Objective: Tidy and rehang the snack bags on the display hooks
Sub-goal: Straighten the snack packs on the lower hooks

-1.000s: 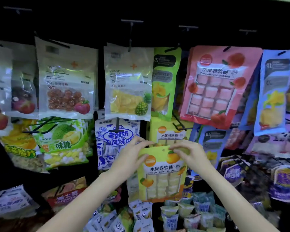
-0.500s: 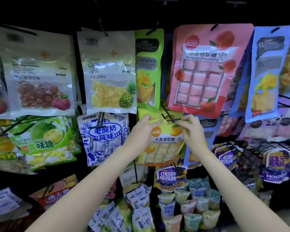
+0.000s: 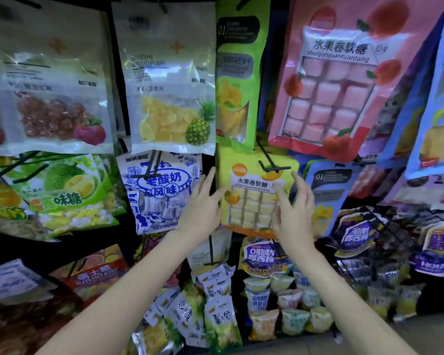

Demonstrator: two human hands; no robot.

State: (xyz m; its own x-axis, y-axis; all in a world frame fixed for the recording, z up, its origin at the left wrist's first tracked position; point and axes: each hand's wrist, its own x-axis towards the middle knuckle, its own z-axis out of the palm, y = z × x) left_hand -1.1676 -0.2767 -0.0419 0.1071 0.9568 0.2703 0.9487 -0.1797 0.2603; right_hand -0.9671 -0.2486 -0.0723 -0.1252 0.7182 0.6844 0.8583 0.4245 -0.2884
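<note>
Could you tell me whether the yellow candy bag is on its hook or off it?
On. The yellow candy bag hangs from the black hook poking through its top, with both hands open beside it.

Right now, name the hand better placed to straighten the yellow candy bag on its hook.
Right. The right hand lies with open fingers on the yellow candy bag, under the hook; the left hand only flanks its left edge.

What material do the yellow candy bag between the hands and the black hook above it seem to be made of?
The yellow rectangular candy bag looks like thin plastic film with a printed, slightly glossy face and a clear window showing yellow cubes. The thin black display hook looks like rigid wire, probably painted or coated metal; its even matt black leaves plastic possible.
</note>
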